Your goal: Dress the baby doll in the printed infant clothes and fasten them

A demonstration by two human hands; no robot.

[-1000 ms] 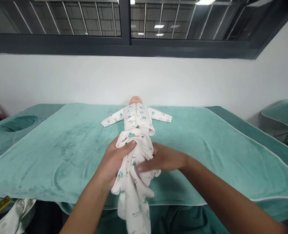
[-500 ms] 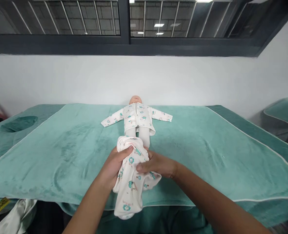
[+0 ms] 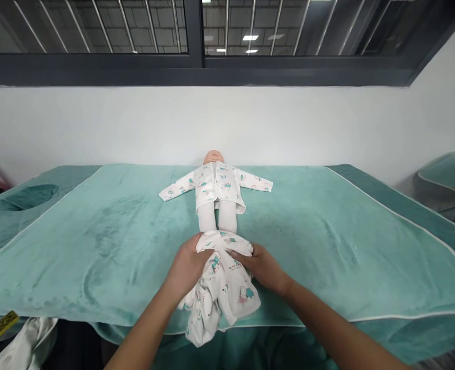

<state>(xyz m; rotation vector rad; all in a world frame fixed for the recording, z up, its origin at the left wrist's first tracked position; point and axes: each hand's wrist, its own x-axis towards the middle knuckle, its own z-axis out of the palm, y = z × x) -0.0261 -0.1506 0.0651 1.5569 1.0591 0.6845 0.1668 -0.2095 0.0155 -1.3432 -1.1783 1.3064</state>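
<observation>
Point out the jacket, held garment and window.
Jacket (image 3: 226, 180): head view, on its printed front.
Held garment (image 3: 223, 281): head view, on the bunched cloth below the fingers.
Window (image 3: 195, 38): head view, on its dark middle upright.

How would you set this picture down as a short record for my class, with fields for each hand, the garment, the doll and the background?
Left hand: gripping the garment's left side near its top edge
Right hand: gripping its right side
Garment: white, printed, bunched, its lower part hanging loose
Doll: on its back, arms spread, white legs showing, feet hidden
Jacket: white, printed, on the doll
Cover: green, under the doll
Background: white wall, dark window frame
</observation>
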